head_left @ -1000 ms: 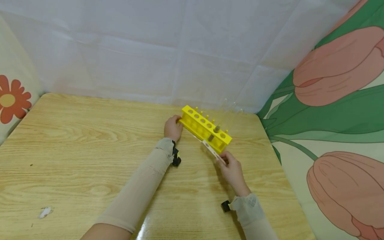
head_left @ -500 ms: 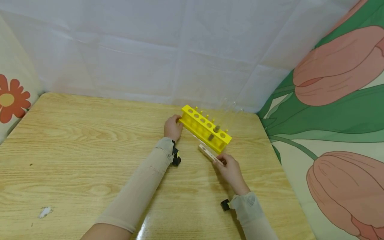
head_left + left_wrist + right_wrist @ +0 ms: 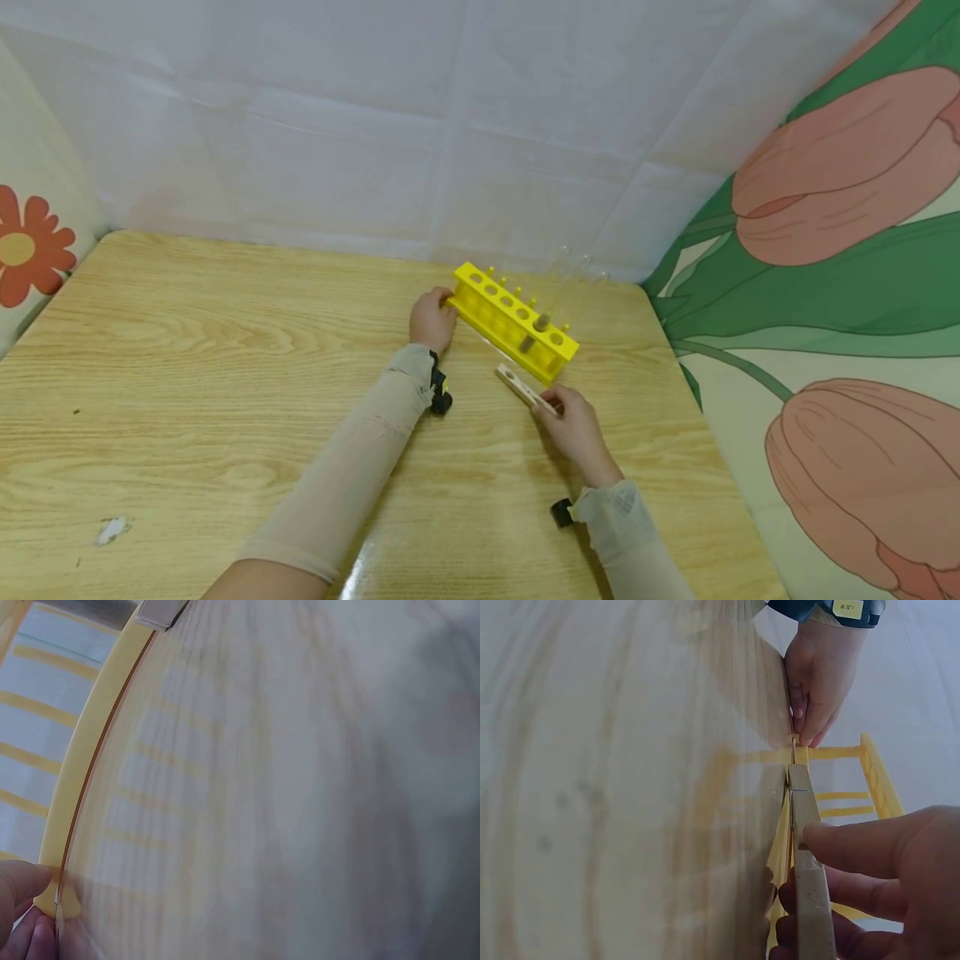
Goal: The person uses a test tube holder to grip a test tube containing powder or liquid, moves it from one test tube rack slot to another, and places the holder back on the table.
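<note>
A yellow test tube rack [image 3: 510, 321] stands slantwise toward the back right of the table. My left hand [image 3: 432, 321] pinches the left end of its base; in the left wrist view the thumb [image 3: 24, 879] lies on that edge. Just in front of the rack's right half lies a wooden test tube holder [image 3: 517, 385], gripped at its near end by my right hand [image 3: 576, 425]. The right wrist view has this wooden holder [image 3: 810, 877] close beside the rack's base, thumb on its side. Something dark grey-brown [image 3: 542, 322] stands in one rack hole, its kind unclear.
Faint clear glass tubes [image 3: 581, 271] rise behind the rack's right half, near the white backdrop [image 3: 300, 150]. Small yellow pegs line the rack's back. A floral cloth [image 3: 847, 317] borders the table [image 3: 225, 350] on the right. A pale worn patch [image 3: 112, 531] marks the front left.
My right hand has brought the wooden holder slightly left and nearer to me, away from the rack's front edge, and lower. My left hand and the rack have stayed put.
</note>
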`<state>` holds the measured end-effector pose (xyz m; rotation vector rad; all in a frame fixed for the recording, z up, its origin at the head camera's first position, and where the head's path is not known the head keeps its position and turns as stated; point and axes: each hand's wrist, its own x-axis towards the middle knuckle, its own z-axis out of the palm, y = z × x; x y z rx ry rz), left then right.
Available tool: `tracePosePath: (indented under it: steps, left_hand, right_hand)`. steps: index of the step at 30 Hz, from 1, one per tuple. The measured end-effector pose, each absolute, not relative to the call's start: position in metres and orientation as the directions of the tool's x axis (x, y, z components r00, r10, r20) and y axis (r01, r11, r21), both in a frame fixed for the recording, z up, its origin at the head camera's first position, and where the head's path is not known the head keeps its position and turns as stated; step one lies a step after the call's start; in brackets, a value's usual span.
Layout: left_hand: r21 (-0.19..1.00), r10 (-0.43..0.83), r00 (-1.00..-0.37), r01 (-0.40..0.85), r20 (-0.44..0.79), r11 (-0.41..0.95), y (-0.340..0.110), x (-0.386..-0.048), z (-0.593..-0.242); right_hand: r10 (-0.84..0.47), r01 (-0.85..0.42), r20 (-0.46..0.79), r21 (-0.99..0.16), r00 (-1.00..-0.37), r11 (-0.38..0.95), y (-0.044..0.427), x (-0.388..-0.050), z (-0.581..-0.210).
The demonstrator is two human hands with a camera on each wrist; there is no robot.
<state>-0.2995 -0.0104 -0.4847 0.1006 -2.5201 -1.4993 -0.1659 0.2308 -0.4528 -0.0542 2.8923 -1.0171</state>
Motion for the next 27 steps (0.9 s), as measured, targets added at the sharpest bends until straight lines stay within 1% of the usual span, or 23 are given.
tracePosePath:
  steps: [7,12,21,27]
  left_hand:
    - [0.882,-0.16,-0.981,0.023,0.111,0.471,-0.0104,-0.3,-0.4841]
    - [0.881,-0.159,-0.98,0.029,0.118,0.472,-0.0101,-0.3001,-0.4841]
    - [0.882,-0.159,-0.981,0.026,0.114,0.47,-0.01,-0.3004,-0.4846]
    - [0.875,-0.166,-0.977,0.04,0.136,0.483,-0.0098,-0.3001,-0.4851]
  right_hand:
    - [-0.065,-0.011,-0.064,-0.621,-0.996,0.784,0.2309,-0.1665,-0.4532]
    - [-0.068,-0.02,-0.056,-0.607,-0.996,0.795,0.2313,-0.1661,-0.4534]
    - [-0.099,-0.072,-0.015,-0.571,-0.995,0.818,0.2315,-0.1641,-0.4534]
    - [-0.115,-0.089,-0.01,-0.566,-0.993,0.82,0.2311,-0.1631,-0.451]
